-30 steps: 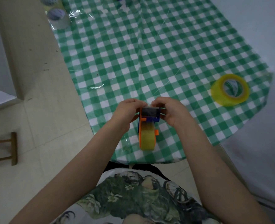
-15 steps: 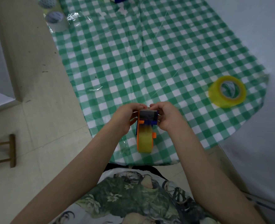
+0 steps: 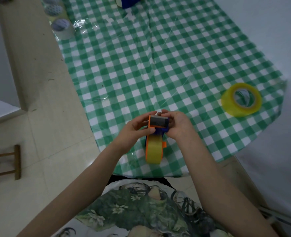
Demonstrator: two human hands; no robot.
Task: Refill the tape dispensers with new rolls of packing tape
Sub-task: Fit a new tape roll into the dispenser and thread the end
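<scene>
An orange and blue tape dispenser [image 3: 156, 132] with a yellowish roll of tape [image 3: 154, 150] loaded in it is held above the near edge of the table. My left hand [image 3: 134, 130] grips its left side, fingers curled round the front end. My right hand [image 3: 179, 124] grips its right side, fingertips over the dark front plate. A loose yellow roll of packing tape [image 3: 241, 100] lies flat on the green checked tablecloth [image 3: 158, 57] to the right.
Clear tape rolls [image 3: 62, 29] stand at the table's far left edge, with another [image 3: 53, 8] behind. A blue object [image 3: 130, 2] sits at the far top edge. A wooden stool [image 3: 4, 164] stands on the tiled floor at left.
Both hands stay on the dispenser's front end. Its front now points slightly more to the right, and my fingers have shifted a little over the dark plate.
</scene>
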